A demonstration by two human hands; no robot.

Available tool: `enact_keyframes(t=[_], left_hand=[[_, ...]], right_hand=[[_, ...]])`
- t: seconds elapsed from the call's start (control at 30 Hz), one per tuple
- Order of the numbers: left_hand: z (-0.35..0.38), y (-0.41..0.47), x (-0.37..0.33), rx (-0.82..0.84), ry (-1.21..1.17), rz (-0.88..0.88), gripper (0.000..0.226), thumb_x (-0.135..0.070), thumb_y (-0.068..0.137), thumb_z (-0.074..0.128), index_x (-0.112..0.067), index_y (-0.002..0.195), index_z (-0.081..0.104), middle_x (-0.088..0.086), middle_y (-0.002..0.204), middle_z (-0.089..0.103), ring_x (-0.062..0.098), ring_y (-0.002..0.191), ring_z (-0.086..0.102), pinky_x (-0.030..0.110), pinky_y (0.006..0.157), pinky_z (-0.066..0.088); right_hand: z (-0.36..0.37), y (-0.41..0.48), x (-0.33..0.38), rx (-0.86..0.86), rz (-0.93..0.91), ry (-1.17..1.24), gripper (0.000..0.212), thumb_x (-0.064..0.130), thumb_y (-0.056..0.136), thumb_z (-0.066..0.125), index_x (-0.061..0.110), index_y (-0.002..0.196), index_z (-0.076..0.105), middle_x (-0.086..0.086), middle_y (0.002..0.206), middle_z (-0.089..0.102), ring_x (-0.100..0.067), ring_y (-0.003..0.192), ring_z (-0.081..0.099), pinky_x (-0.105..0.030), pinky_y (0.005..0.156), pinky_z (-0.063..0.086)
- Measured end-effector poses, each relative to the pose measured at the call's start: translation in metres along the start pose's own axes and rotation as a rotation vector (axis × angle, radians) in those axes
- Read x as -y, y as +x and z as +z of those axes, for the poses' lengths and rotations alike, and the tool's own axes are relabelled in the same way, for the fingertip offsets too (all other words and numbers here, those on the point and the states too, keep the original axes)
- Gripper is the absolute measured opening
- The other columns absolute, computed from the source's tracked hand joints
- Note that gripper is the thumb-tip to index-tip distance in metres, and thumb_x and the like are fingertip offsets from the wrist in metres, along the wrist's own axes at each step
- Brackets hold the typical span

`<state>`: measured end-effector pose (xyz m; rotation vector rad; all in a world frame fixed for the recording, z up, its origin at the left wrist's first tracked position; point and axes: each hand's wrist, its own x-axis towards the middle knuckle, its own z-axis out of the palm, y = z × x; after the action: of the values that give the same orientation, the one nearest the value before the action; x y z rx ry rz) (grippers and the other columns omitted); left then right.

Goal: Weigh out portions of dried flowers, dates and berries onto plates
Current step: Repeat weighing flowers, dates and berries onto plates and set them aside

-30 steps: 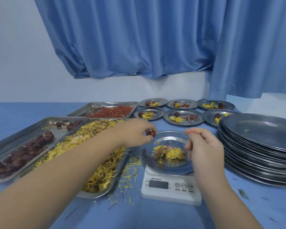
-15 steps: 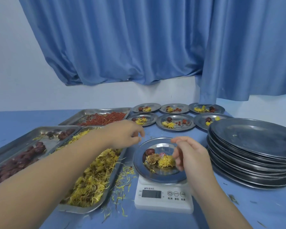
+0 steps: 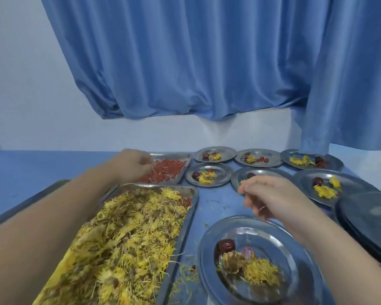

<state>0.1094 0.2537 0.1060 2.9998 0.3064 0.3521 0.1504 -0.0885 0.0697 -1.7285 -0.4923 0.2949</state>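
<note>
A steel plate (image 3: 299, 280) lies in front of me with a dark date (image 3: 226, 246), yellow dried flowers (image 3: 261, 272) and a small pink piece on it. The scale under it is hidden. My left hand (image 3: 133, 165) reaches to the far tray of red berries (image 3: 166, 170); its fingertips point down into the berries and are blurred. My right hand (image 3: 271, 198) hovers over the plate's far rim with loosely curled fingers and nothing visible in it. A long tray of yellow dried flowers (image 3: 130, 238) lies under my left forearm.
Several filled plates (image 3: 208, 178) stand in two rows at the back right. A stack of bare steel plates (image 3: 367, 219) sits at the right edge. Another tray's rim (image 3: 29, 204) shows at the left, behind my arm. Loose petals litter the blue tablecloth (image 3: 218, 202).
My left hand let the date go onto the front plate, then moved away left and back to the berry tray. My right hand stayed near the plate. The view dropped closer to the table.
</note>
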Motion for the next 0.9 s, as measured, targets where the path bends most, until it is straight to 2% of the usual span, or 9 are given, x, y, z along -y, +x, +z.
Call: enact_keyframes(t=[0.07,0.17,0.3,0.47,0.57,0.63,0.73,0.83,0.9], left_hand=[[0.004,0.017,0.013,-0.054,-0.027,-0.064,0.020,-0.033,0.096,0.055,-0.022,0.106,0.069,-0.002,0.105,0.067,0.018,0.097,0.059,0.031,0.084,0.043],[0.020,0.042,0.026,-0.014,-0.025,-0.158,0.019,-0.031,0.095,0.055,-0.021,0.105,0.068,0.001,0.105,0.065,0.020,0.098,0.057,0.031,0.084,0.041],[0.053,0.075,0.034,0.072,0.034,-0.169,0.021,-0.024,0.093,0.054,-0.013,0.094,0.071,0.005,0.103,0.070,0.021,0.091,0.062,0.033,0.083,0.048],[0.091,0.114,0.048,0.209,0.052,-0.258,0.025,-0.030,0.096,0.053,-0.017,0.112,0.068,0.002,0.120,0.066,0.015,0.099,0.056,0.035,0.094,0.046],[0.109,0.131,0.057,0.310,0.054,-0.349,0.026,-0.028,0.095,0.054,-0.012,0.110,0.067,0.007,0.117,0.066,0.016,0.085,0.056,0.026,0.068,0.046],[0.118,0.140,0.062,0.361,0.084,-0.388,0.024,-0.028,0.094,0.055,-0.013,0.108,0.067,0.006,0.109,0.066,0.013,0.076,0.053,0.024,0.059,0.042],[0.125,0.147,0.074,0.366,0.121,-0.455,0.024,-0.025,0.087,0.059,-0.011,0.105,0.065,0.008,0.101,0.064,0.019,0.082,0.060,0.036,0.075,0.054],[0.130,0.149,0.081,0.404,0.134,-0.495,0.026,-0.031,0.084,0.064,-0.014,0.104,0.063,0.006,0.108,0.059,0.024,0.098,0.059,0.045,0.094,0.050],[0.134,0.148,0.077,0.469,0.173,-0.491,0.028,-0.037,0.083,0.069,-0.017,0.103,0.066,0.002,0.106,0.057,0.022,0.100,0.055,0.043,0.096,0.047]], right_hand=[[0.001,0.008,-0.009,-0.002,0.011,-0.057,0.027,0.012,0.091,0.052,0.017,0.072,0.071,-0.001,0.060,0.065,-0.012,0.048,0.054,-0.024,0.042,0.041],[-0.003,0.016,-0.020,-0.010,0.032,-0.112,0.029,0.013,0.089,0.052,0.019,0.068,0.071,0.000,0.059,0.065,-0.011,0.047,0.054,-0.021,0.041,0.041],[-0.011,0.023,-0.025,-0.086,0.058,-0.052,0.029,0.008,0.086,0.052,0.014,0.064,0.069,-0.002,0.054,0.061,-0.013,0.043,0.051,-0.021,0.040,0.040],[-0.015,0.030,-0.030,-0.121,0.091,-0.018,0.027,0.008,0.083,0.053,0.013,0.062,0.069,-0.002,0.053,0.059,-0.014,0.043,0.049,-0.024,0.043,0.040],[-0.020,0.032,-0.030,-0.130,0.104,0.023,0.024,0.008,0.082,0.055,0.010,0.063,0.070,-0.004,0.054,0.059,-0.014,0.044,0.048,-0.025,0.043,0.040],[-0.024,0.033,-0.030,-0.143,0.108,0.048,0.023,0.007,0.082,0.056,0.008,0.064,0.070,-0.005,0.054,0.060,-0.014,0.043,0.048,-0.024,0.041,0.040],[-0.029,0.034,-0.033,-0.156,0.118,0.070,0.024,0.008,0.083,0.056,0.010,0.064,0.071,-0.005,0.054,0.060,-0.014,0.042,0.048,-0.023,0.041,0.039],[-0.030,0.037,-0.038,-0.159,0.135,0.095,0.026,0.008,0.084,0.055,0.012,0.065,0.072,-0.005,0.054,0.059,-0.014,0.042,0.048,-0.023,0.039,0.039],[-0.029,0.038,-0.041,-0.155,0.150,0.094,0.028,0.008,0.085,0.055,0.013,0.065,0.073,-0.006,0.054,0.059,-0.015,0.043,0.048,-0.023,0.040,0.039]])
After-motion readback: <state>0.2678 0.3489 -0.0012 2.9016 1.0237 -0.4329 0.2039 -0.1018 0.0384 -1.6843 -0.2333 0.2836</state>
